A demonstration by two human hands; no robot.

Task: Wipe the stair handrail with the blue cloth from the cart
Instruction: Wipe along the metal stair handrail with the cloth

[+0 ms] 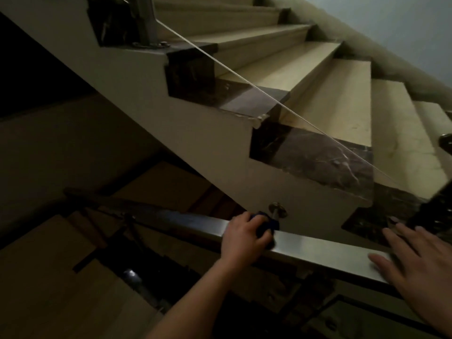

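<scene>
Left hand (245, 234) is curled closed around the blue cloth (265, 225), pressing it down on the top face of the handrail (315, 248). Only a dark blue bunch shows past the knuckles; most of the cloth is hidden under the fingers. The left forearm reaches up from the bottom edge, bare, wrist roughly straight, knuckles facing up.

Right hand (420, 272) is spread flat, fingers apart, holding nothing. The thumb lies on the rail's top face near its right end; the other fingers extend past the rail toward the stairs, blurred, so contact there cannot be told.

The handrail is a flat, square-section metal bar running from lower right up to the left, going dark further left. Just beside the cloth, on the far side, a round metal bracket (277, 209) ties the rail area to the beige stringer wall (195, 133). Above it, the next flight of stairs (342, 94) rises, with beige treads and dark marbled edge trim. A thin pale line (244, 78) crosses the steps diagonally. Below the rail it is dim: lower steps and dark railing parts, details unclear.
</scene>
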